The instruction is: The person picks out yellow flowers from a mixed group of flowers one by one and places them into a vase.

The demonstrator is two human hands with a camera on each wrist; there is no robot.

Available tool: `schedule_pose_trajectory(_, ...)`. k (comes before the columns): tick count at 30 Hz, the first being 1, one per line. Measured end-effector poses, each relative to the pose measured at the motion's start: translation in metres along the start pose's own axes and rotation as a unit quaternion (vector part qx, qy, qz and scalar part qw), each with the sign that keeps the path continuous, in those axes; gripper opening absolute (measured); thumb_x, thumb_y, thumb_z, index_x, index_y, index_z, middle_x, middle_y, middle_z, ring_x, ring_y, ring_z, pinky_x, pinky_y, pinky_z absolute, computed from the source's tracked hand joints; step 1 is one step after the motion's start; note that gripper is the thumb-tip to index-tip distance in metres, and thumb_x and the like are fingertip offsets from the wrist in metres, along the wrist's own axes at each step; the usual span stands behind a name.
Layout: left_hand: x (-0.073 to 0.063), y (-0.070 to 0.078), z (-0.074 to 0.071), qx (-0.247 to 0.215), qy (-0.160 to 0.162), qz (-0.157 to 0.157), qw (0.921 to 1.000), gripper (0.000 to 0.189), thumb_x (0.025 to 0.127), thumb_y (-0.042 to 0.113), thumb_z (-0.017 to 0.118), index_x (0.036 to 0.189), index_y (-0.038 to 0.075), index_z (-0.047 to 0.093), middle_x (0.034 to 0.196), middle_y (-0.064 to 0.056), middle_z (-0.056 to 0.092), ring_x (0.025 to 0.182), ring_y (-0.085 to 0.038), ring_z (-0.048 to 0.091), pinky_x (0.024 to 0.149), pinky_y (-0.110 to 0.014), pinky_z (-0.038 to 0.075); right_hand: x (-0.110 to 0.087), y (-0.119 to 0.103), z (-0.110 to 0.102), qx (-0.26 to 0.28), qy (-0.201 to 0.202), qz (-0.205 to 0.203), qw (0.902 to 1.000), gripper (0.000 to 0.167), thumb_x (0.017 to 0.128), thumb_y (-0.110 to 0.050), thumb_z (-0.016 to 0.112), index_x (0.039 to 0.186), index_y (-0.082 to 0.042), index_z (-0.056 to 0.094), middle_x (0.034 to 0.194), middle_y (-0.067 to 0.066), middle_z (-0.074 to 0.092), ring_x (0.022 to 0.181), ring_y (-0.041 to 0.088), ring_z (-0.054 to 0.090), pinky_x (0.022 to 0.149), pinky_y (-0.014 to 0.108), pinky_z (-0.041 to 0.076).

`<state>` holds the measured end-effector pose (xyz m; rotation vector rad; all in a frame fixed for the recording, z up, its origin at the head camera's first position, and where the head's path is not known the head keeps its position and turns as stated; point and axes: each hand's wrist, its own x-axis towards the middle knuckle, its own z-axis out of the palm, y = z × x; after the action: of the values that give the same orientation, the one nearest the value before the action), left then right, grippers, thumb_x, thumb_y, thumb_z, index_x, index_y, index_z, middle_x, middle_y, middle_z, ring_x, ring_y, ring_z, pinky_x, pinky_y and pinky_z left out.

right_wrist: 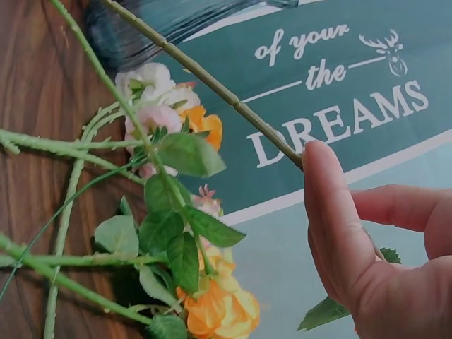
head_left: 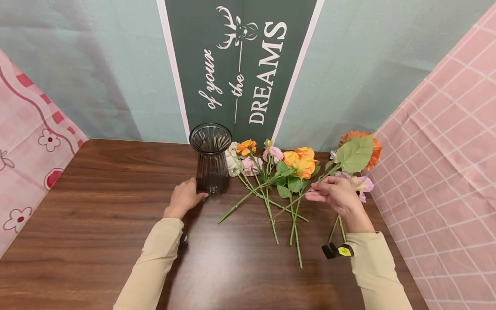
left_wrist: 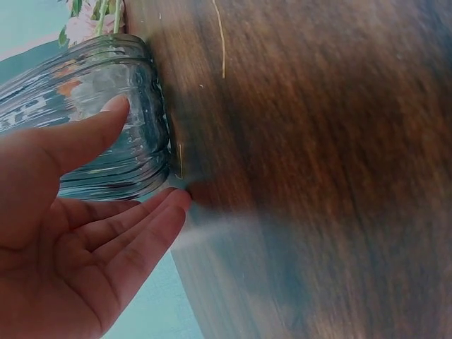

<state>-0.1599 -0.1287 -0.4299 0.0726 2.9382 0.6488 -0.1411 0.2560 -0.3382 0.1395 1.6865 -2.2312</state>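
A dark, ribbed glass vase [head_left: 212,170] with a flared rim stands upright near the table's back edge. My left hand [head_left: 185,199] is at the vase's lower left side. In the left wrist view its fingers [left_wrist: 152,226] are nearly straight and its thumb lies in front of the glass; whether they touch it I cannot tell. My right hand [head_left: 338,194] pinches the stem [right_wrist: 212,86] of an orange flower [head_left: 375,151] with a broad green leaf [head_left: 354,154]. The stem slants down to the left, above the other flowers.
White and pink flowers [head_left: 251,165], a small orange bloom [head_left: 246,147] and larger orange blooms [head_left: 301,162] lie right of the vase, stems crossing toward the front. A pale purple flower [head_left: 363,184] lies behind my right hand. Patterned cloths hang around the wooden table [head_left: 116,206].
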Motion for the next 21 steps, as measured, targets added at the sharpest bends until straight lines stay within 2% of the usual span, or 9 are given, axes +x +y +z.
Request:
schedule_pose_trajectory(12,0.000,-0.001,0.001,0.004,0.008,0.003,1.0000,0.057,0.082,0.032,0.068,0.114,-0.012,0.051,0.100,-0.028,0.061,0.088,-0.043,0.058,0.076,-0.050,0.045,0.005,-0.012,0.013,0.014,-0.005,-0.027,0.9995,0.025,0.090,0.016,0.034,0.078,0.008,0.054,0.078,0.019,0.060,0.075,0.030,0.067,0.073,0.036,0.052)
schedule_pose_trajectory(21,0.000,-0.001,0.001,0.002,0.007,0.002,1.0000,0.057,0.082,0.031,0.068,0.115,-0.012,0.051,0.101,-0.028,0.060,0.089,-0.042,0.058,0.077,-0.050,0.045,0.009,-0.022,0.020,0.046,-0.022,-0.047,0.9976,0.026,0.090,0.017,0.033,0.079,0.010,0.056,0.077,0.021,0.061,0.075,0.031,0.067,0.074,0.037,0.052)
